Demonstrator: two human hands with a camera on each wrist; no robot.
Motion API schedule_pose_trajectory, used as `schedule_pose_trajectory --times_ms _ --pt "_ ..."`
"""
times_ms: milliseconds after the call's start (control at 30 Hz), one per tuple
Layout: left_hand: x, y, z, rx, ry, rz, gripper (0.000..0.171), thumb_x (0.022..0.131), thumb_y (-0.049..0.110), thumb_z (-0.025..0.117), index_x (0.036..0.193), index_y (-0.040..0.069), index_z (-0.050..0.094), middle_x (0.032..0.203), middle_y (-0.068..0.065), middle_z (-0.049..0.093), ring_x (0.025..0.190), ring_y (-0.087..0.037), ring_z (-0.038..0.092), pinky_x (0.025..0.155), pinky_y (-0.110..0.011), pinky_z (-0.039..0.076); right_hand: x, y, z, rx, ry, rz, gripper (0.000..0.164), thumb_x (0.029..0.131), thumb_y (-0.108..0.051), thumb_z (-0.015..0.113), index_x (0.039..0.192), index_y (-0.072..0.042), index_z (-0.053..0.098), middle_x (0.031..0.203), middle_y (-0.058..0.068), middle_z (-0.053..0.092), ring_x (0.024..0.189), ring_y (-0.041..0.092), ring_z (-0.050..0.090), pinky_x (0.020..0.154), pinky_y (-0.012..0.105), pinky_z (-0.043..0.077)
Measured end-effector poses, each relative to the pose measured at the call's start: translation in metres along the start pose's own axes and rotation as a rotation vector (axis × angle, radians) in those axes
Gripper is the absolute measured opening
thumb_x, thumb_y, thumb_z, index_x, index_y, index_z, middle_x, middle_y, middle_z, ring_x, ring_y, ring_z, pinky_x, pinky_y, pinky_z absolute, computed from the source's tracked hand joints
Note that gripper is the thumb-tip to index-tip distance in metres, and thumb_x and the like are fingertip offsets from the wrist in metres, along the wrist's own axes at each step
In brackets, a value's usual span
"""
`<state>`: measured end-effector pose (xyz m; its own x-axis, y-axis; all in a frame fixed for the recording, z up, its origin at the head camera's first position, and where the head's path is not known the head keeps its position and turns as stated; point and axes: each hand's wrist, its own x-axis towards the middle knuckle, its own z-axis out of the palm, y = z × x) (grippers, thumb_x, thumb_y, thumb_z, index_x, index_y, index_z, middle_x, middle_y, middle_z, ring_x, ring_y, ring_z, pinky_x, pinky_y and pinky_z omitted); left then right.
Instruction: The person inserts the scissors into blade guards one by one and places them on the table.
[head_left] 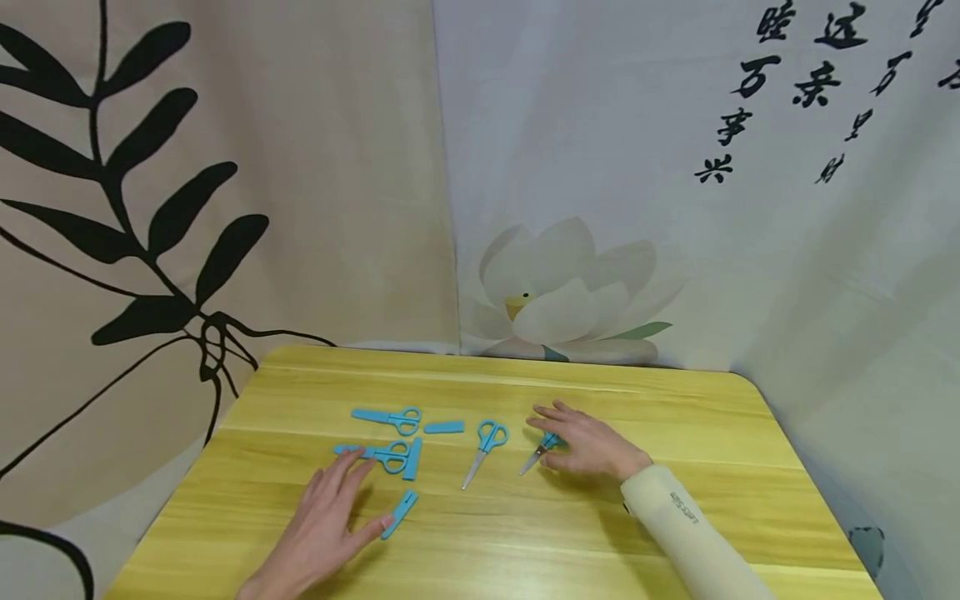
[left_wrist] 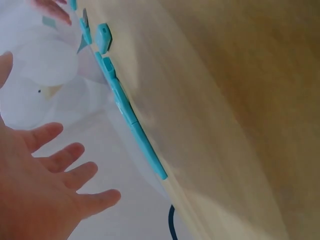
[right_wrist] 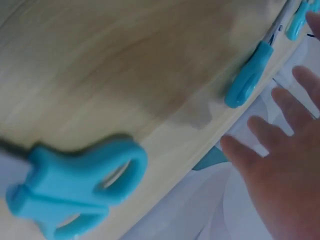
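The bare-bladed scissors lie on the wooden table, directly below the right hand, which is the nearer; its fingers are spread, gripping nothing. Long axis: diagonal, handles under that hand, blade tip pointing leftward and toward the person. The left hand, also spread, is beside a loose blade cover; contact cannot be told

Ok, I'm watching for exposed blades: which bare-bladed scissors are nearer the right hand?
The rightmost pair, partly hidden by the right hand in the head view; the other bare-bladed pair lies farther left, fully visible.
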<state>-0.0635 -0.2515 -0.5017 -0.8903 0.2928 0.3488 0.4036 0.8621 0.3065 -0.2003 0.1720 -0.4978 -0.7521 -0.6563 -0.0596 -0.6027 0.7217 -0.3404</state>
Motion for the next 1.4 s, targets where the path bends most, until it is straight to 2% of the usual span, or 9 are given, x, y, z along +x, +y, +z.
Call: schedule_pose_trajectory --times_ms 133,267,500,700,833,967,1200,1400 --pt "0.000 0.000 0.000 -0.012 -0.030 -0.009 0.080 0.087 0.055 0.079 0.143 0.003 0.055 0.152 -0.022 0.045 0.137 -0.046 0.045 0.105 -0.077 0.035 0.003 0.002 0.002 0.074 -0.053 -0.006 0.058 0.098 -0.031 0.072 0.152 -0.017 0.054 0.164 0.006 0.040 0.153 0.038 0.027 0.118 0.061 0.032" --pt "0.000 0.001 0.001 -0.020 -0.054 -0.018 0.080 0.086 0.053 0.080 0.144 0.003 0.054 0.153 -0.020 0.045 0.136 -0.047 0.046 0.105 -0.076 0.036 0.003 0.005 0.003 0.061 -0.061 -0.025 0.050 0.096 -0.024 0.076 0.143 -0.014 0.062 0.158 0.008 0.047 0.150 0.040 0.034 0.116 0.058 0.037" --pt "0.002 0.003 0.002 -0.011 -0.083 -0.036 0.084 0.084 0.055 0.082 0.145 0.003 0.054 0.153 -0.020 0.045 0.139 -0.045 0.044 0.106 -0.076 0.036 0.002 0.012 0.003 0.036 -0.012 -0.069 0.040 0.093 -0.017 0.080 0.131 -0.007 0.070 0.148 0.013 0.057 0.139 0.040 0.049 0.111 0.053 0.045" --pt "0.008 0.009 0.008 -0.027 -0.156 -0.051 0.088 0.082 0.060 0.081 0.145 0.004 0.054 0.157 -0.021 0.041 0.144 -0.045 0.038 0.109 -0.075 0.032 0.001 0.016 0.002 0.009 0.060 -0.124 0.024 0.091 -0.013 0.082 0.114 -0.009 0.076 0.130 0.011 0.066 0.120 0.032 0.062 0.100 0.045 0.054" --pt "0.012 0.014 0.010 -0.048 -0.195 -0.050 0.092 0.083 0.061 0.080 0.150 0.005 0.050 0.159 -0.021 0.039 0.147 -0.046 0.033 0.111 -0.075 0.029 0.000 0.017 0.003 0.018 0.081 -0.124 0.018 0.091 -0.010 0.081 0.109 -0.012 0.077 0.121 0.004 0.067 0.110 0.024 0.064 0.095 0.038 0.057" --pt "0.014 0.016 0.013 -0.061 -0.233 -0.051 0.094 0.084 0.062 0.078 0.152 0.003 0.048 0.160 -0.022 0.037 0.148 -0.046 0.032 0.113 -0.074 0.028 -0.001 0.017 0.003 0.030 0.091 -0.127 0.016 0.091 -0.009 0.081 0.106 -0.012 0.077 0.118 0.002 0.066 0.107 0.022 0.064 0.093 0.036 0.057" --pt "0.016 0.018 0.018 -0.088 -0.271 -0.062 0.094 0.082 0.065 0.078 0.149 0.004 0.051 0.156 -0.020 0.043 0.141 -0.045 0.041 0.112 -0.070 0.033 -0.006 0.013 0.001 -0.008 0.112 -0.126 0.015 0.090 -0.009 0.081 0.105 -0.013 0.077 0.118 0.002 0.066 0.108 0.022 0.063 0.094 0.038 0.056" --pt "0.015 0.018 0.020 -0.079 -0.293 -0.082 0.093 0.083 0.068 0.076 0.148 0.005 0.053 0.149 -0.017 0.049 0.137 -0.041 0.047 0.110 -0.064 0.039 -0.015 0.003 -0.005 -0.046 0.178 -0.160 0.021 0.087 -0.006 0.084 0.106 -0.011 0.077 0.119 0.007 0.067 0.109 0.027 0.064 0.095 0.042 0.056"
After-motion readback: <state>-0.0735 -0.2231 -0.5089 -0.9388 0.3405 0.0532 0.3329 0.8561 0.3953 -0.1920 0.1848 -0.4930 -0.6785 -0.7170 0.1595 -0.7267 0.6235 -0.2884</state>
